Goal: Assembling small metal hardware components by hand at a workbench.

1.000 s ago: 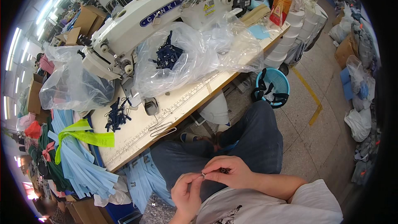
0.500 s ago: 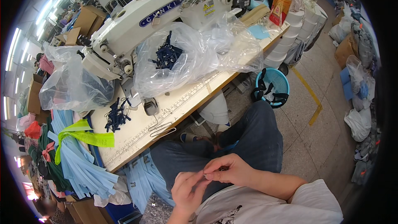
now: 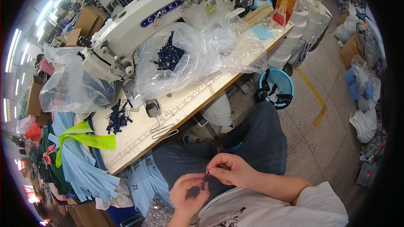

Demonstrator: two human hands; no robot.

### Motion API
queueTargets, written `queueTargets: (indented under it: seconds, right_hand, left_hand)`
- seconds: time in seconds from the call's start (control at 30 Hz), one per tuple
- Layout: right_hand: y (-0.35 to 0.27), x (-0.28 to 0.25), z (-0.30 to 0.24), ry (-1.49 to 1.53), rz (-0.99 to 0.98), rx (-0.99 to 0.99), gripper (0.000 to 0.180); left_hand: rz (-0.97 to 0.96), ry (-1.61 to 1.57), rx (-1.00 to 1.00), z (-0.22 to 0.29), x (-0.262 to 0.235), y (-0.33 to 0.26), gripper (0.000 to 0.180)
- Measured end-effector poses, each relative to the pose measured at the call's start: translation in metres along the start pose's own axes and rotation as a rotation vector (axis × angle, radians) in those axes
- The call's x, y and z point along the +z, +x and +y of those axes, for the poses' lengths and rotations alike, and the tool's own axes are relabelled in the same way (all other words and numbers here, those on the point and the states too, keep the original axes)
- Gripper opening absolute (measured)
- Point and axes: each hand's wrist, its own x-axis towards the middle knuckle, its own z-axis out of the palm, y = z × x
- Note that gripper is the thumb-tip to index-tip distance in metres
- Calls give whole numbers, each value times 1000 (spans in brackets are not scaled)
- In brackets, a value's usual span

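Observation:
Over my lap, both my hands are close together with fingers pinched. My left hand (image 3: 188, 192) holds a small dark piece (image 3: 203, 182) between thumb and fingers. My right hand (image 3: 232, 170) pinches at the upper end of this piece, and something small with a metallic glint (image 3: 223, 167) shows in its curled fingers. The piece is too small to name surely. On the sewing table (image 3: 139, 141) lies a pile of small navy cord-like pieces (image 3: 119, 117). More navy pieces with metallic bits (image 3: 169, 55) rest in a clear plastic bag (image 3: 193, 69).
A white sewing machine (image 3: 162, 10) spans the table. Light blue fabric strips (image 3: 84, 159) and a neon yellow strip (image 3: 86, 138) hang at the left edge. An orange bottle (image 3: 285, 6) stands at the far corner; a blue basket (image 3: 283, 77) is on the floor.
My left hand has moved slightly down and left, away from the right fingertips. The small dark piece now shows between the hands. My right hand has turned slightly.

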Motion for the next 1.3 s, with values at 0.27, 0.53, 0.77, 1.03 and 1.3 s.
queueTargets:
  seconds: [0.27, 0.53, 0.77, 1.03, 1.3]
  right_hand:
    - [-1, 1, -11, -219, 22, -141, 16]
    - [-1, -3, -4, -313, 4, -243, 14]
    - [-2, 1, 0, -355, -11, -332, 10]
    - [-3, -2, 1, -360, -19, -330, 11]
    - [-1, -2, 2, -439, 2, -398, 15]
  left_hand:
    - [-133, -436, -278, 4, -9, 0, 25]
    - [-56, -452, -421, -1, -5, -6, 23]
    - [-99, -517, -487, 0, -3, -2, 19]
    - [-21, -670, -673, 2, -1, -7, 13]
    - [45, -421, -499, 1, 6, -8, 9]
